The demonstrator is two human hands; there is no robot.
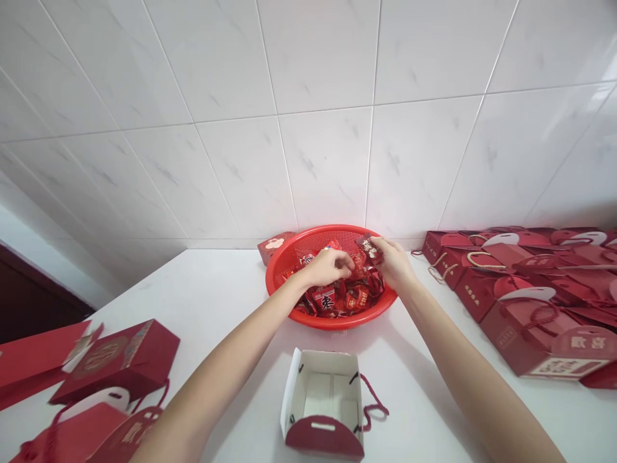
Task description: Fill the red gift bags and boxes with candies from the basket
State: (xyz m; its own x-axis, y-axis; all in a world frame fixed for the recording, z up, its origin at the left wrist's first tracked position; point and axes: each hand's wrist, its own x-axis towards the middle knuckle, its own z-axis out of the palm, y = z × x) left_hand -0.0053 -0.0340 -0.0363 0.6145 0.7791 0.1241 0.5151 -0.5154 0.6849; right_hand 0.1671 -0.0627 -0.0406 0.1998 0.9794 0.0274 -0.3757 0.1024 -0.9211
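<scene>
Right hand (pixel 394 262) grips packet (pixel 366 248); I cannot tell whether left hand (pixel 330 267) grips. Box (pixel 324 438) open, unfilled; basket (pixel 337 323) holds sweets (pixel 326 299).

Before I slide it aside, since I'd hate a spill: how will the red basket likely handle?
The red basket should probably feel stiff, given its thick moulded rim. The wrapped packets heaped loosely inside may shift if it tilts. The smooth-looking white tabletop probably lets it slide easily.
</scene>
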